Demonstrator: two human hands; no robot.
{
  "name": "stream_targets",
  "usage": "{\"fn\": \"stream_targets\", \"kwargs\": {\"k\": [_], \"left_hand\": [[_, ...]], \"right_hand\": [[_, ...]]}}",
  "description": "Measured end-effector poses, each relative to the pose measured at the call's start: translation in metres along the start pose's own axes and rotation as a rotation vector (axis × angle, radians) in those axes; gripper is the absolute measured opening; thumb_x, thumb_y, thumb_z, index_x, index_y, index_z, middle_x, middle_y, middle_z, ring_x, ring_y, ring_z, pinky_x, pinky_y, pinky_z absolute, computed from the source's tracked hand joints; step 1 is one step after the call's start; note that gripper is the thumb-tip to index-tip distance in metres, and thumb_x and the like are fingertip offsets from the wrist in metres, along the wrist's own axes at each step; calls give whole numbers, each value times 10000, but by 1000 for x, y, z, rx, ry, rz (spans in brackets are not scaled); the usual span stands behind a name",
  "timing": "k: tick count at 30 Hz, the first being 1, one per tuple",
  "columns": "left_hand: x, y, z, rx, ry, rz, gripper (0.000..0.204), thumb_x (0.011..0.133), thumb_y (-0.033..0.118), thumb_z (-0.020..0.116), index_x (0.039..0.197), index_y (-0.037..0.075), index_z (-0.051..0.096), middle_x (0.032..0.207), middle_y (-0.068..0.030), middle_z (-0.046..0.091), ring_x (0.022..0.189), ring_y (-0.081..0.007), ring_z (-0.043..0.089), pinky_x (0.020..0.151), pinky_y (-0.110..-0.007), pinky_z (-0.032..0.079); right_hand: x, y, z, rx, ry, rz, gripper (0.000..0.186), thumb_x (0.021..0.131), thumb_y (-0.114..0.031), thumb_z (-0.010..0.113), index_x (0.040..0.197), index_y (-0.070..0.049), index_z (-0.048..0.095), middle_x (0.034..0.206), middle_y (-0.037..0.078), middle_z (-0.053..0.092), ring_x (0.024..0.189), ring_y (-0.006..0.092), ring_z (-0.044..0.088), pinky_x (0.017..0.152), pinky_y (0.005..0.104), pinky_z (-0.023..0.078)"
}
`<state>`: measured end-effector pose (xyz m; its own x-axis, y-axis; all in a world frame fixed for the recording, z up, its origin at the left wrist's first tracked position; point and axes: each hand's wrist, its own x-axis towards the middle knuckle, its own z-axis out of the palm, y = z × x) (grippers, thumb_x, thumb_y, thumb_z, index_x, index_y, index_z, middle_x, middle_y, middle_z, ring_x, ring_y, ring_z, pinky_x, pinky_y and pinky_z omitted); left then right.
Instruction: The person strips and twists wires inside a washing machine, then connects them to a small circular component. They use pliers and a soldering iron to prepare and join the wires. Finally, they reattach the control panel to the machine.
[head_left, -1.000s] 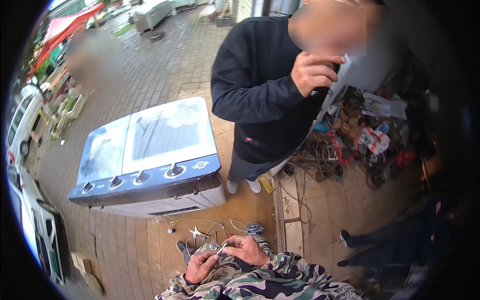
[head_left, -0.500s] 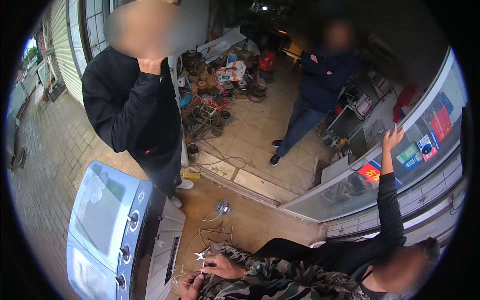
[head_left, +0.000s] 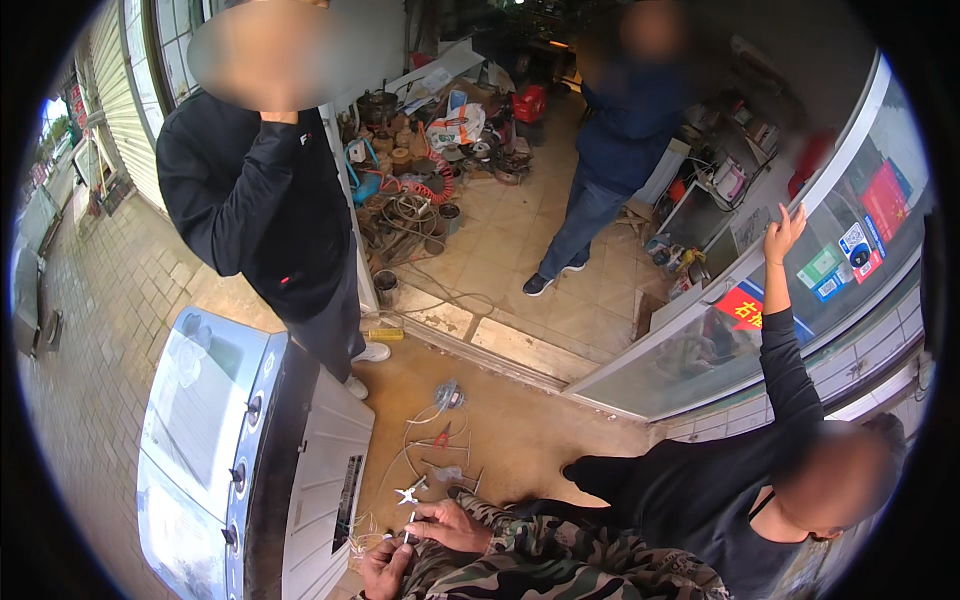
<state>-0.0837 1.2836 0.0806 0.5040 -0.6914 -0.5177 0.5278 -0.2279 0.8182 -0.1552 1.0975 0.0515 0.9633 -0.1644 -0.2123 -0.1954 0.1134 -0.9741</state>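
Tiled floor (head_left: 510,240): a heap of used parts (head_left: 400,160) covers its left edge, including a red coiled hose (head_left: 440,186) and a white bag (head_left: 460,127). A dark can (head_left: 386,288) stands at the near left corner. A person in a dark blue jacket (head_left: 630,145) stands toward the right edge. A yellow object (head_left: 383,334) lies just outside the left end of the threshold (head_left: 510,345). A person in a black sweatshirt (head_left: 265,200) stands near that end. Glass panel (head_left: 640,385): red, green and blue stickers are noted toward its right end; another person in black (head_left: 690,490) extends an arm across it, contact undetermined.
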Motion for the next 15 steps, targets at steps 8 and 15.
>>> {"fn": "stream_targets", "kwargs": {"k": [8, 15], "left_hand": [[-20, -60, -35, -47, -39, -54, 253, 1022, 165, 533, 1123, -39, 643, 771, -34, 640, 657, -78, 522, 595, -226, 401], [-52, -122, -65, -61, 74, -290, 249, 1013, 161, 548, 1162, -16, 641, 795, 25, 588, 722, -65, 513, 660, -224, 426]], "right_hand": [[-11, 26, 24, 138, 87, 150, 194, 929, -184, 680, 900, 7, 663, 691, -70, 533, 644, 6, 429, 540, 218, 358], [-46, 106, 83, 290, 132, 482, 203, 949, -181, 669, 956, 22, 667, 737, -16, 617, 663, 42, 530, 596, 208, 437]]}}
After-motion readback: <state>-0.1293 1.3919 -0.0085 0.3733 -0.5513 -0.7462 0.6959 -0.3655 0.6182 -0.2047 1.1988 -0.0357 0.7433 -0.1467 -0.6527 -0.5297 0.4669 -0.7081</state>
